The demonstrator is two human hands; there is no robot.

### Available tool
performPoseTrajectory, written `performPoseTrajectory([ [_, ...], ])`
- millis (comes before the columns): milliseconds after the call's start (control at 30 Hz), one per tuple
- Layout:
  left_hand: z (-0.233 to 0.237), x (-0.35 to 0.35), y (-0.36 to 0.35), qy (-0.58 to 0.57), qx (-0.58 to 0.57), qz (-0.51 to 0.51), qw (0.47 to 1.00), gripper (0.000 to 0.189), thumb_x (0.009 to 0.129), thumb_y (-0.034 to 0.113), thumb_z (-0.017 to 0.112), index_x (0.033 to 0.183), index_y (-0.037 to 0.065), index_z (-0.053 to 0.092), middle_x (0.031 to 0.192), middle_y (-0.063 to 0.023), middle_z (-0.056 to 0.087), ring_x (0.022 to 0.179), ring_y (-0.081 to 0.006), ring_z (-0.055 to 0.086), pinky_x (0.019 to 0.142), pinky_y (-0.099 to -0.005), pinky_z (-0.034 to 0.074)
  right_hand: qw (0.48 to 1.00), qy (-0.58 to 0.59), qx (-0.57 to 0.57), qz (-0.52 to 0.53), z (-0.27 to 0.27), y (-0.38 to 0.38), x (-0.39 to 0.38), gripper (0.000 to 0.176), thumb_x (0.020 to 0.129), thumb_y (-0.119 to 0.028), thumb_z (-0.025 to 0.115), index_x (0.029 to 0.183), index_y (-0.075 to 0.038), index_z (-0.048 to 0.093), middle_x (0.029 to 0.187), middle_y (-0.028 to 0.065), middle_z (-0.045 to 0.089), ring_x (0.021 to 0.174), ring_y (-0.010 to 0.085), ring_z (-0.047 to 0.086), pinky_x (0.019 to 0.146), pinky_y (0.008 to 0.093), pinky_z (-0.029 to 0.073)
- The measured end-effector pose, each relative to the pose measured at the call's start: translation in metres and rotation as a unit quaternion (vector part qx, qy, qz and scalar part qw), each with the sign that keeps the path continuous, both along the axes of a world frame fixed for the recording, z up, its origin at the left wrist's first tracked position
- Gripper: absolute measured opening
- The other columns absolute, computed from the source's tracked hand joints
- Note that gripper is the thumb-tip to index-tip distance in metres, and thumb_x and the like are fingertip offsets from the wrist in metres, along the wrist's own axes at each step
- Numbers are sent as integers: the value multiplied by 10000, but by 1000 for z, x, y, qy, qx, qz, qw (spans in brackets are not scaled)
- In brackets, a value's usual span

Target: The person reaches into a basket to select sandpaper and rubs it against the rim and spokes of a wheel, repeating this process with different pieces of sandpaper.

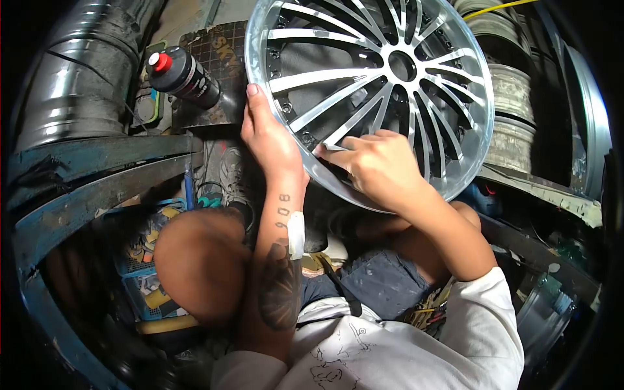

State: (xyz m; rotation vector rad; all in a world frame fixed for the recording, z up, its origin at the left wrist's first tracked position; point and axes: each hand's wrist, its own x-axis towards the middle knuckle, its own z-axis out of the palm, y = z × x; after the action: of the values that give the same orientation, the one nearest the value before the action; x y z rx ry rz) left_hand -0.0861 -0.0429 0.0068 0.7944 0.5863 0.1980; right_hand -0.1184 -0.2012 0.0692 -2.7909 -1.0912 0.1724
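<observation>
A car wheel rim (403,88) with polished silver spokes and black gaps stands tilted in front of me, its face toward me. My left hand (272,140) holds its lower left edge, thumb up along the outer lip and the other fingers hidden behind. My right hand (377,162) is closed against the lower left of the rim, beside the spoke ends. Its fingertips press at the inner lip, pinching something small and greyish that I cannot make out.
A dark bottle (185,77) with a red and white cap stands on a grimy block (218,52) at the left. Blue metal bars (104,162) run along the left. Blue baskets (140,286) of small pieces sit below. More wheel rims (510,97) are stacked at the right.
</observation>
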Motion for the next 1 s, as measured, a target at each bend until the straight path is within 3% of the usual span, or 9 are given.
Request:
performPoseTrajectory([
  [33,0,-1,-2,2,11,1,1000,521,1132,431,482,1380,-14,590,1249,-115,684,1097,-200,689,970,-360,557,999,33,22,-34,-2,-2,-2,218,853,-163,646,1017,-181,789,787,52,692,663,237,726,623,392,554],
  [267,-3,-3,-3,8,31,1,999,533,1127,440,494,1384,-16,598,1268,-108,678,1115,-195,676,975,-355,548,999,45,-8,-15,6,-5,-1,183,858,-189,652,985,-156,780,785,65,694,674,251,736,604,414,561],
  [300,-3,0,-1,8,38,13,999,532,1127,439,496,1382,-16,599,1263,-109,679,1107,-196,680,969,-355,552,998,30,-62,-6,16,0,-5,192,830,-193,664,978,-160,781,770,60,689,670,249,737,608,409,564],
  [400,-5,1,-1,6,47,11,999,536,1125,443,499,1385,-16,593,1251,-111,684,1092,-204,689,956,-361,563,999,-6,37,2,10,4,-1,227,830,-177,651,1006,-158,792,779,64,709,670,238,742,608,396,564],
  [500,-2,3,1,-1,19,10,1000,530,1126,451,492,1377,-6,588,1253,-121,688,1081,-225,702,951,-384,575,998,36,-51,-17,22,-3,-8,224,829,-180,655,1008,-170,790,801,66,712,709,240,749,592,400,550],
  [633,-8,-4,1,15,19,-18,1000,559,1136,462,454,1408,-15,561,1293,-164,675,1116,-275,703,969,-428,588,995,7,67,-70,-7,-15,1,239,847,-184,640,1033,-185,790,803,63,717,693,269,741,583,429,556],
  [733,0,-1,1,2,10,-16,1000,583,1145,454,426,1445,-34,529,1352,-179,649,1167,-281,685,1010,-431,570,996,66,-23,-63,10,-33,-11,321,854,-166,677,1155,-192,786,821,59,733,693,300,736,603,425,569],
  [867,-5,-2,3,-3,-5,-10,1000,566,1130,446,474,1402,-43,561,1305,-161,663,1149,-250,677,1006,-395,550,952,84,229,-184,13,-41,-10,375,862,-102,727,1230,-173,732,965,79,777,840,310,754,688,424,595],
  [1000,1,-3,3,-4,-35,-39,999,588,1140,489,425,1457,5,528,1342,-154,652,1167,-285,678,1027,-432,555,950,181,180,-179,12,-34,-17,300,857,-143,738,1157,-146,728,908,161,740,802,361,730,730,445,589],
])
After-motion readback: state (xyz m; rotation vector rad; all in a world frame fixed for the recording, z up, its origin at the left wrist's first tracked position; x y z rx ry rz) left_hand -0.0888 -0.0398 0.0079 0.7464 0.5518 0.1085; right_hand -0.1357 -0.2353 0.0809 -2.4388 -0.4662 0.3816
